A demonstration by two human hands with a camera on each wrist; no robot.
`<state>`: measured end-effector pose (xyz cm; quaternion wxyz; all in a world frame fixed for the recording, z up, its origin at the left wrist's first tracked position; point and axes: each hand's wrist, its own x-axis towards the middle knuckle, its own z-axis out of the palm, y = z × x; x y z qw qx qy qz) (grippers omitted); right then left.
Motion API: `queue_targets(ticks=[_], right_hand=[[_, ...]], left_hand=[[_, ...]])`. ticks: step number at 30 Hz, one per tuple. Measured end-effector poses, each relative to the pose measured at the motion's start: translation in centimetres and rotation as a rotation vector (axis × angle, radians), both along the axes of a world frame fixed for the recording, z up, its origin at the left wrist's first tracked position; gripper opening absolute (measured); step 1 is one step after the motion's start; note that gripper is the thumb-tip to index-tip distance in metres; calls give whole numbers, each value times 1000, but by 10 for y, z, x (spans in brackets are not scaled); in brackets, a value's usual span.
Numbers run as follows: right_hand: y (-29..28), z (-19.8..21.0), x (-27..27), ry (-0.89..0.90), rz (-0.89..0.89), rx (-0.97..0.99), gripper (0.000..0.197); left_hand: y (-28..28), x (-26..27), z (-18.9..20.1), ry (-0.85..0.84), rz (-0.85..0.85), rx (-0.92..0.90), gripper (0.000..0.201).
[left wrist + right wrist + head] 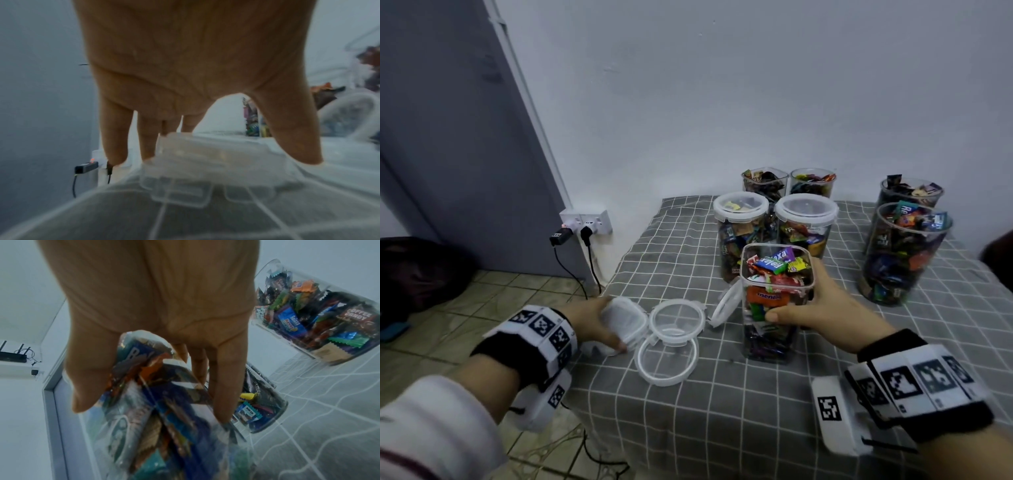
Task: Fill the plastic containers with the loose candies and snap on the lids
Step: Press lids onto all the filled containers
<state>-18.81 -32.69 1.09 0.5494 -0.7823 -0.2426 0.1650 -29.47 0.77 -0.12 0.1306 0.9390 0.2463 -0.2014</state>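
A tall square clear container (774,301) (156,410) packed with wrapped candies stands lidless near the table's middle. My right hand (815,301) (148,386) grips its upper side, thumb in front and fingers behind. My left hand (599,325) (205,146) grips a square clear lid (625,323) (213,162) at the table's left edge, thumb on one side and fingers on the other. Two round clear lids (676,318) (667,356) lie flat beside it. Another round lid (726,303) leans against the square container.
Behind stand two lidded round jars (739,233) (804,222) and two open ones (765,183) (812,181), all holding candy. Two larger open jars (904,253) (909,192) stand at the right. A grey checked cloth (722,411) covers the table. A wall socket with plugs (585,226) is at the left.
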Motion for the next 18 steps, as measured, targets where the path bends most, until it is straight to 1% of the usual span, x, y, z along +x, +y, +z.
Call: queue_targets(ticks=[2, 4, 5, 7, 10, 13, 14, 16, 18], right_hand=[[0, 0, 1, -1, 0, -1, 89], [0, -1, 1, 1, -4, 2, 90], [0, 0, 0, 1, -9, 4, 91], [-1, 1, -1, -3, -17, 3, 90], [-2, 3, -1, -12, -18, -15, 90], [-5, 4, -1, -2, -11, -28, 88], [-6, 5, 0, -1, -9, -36, 87], [-10, 6, 1, 2, 2, -47, 87], [-15, 8, 0, 10, 9, -46, 86]], left_hand=[[-9, 4, -7, -20, -32, 111, 98], [-15, 9, -11, -1, -90, 282, 98], [-17, 11, -11, -2, -101, 331, 96], [-20, 15, -7, -39, -103, 350, 92], [-20, 18, 7, -122, -72, 323, 95], [-23, 19, 31, -216, -53, 256, 92], [-26, 20, 40, -258, -67, 215, 92], [-40, 20, 60, -368, -120, 75, 96], [-64, 22, 82, -447, -219, -72, 99]])
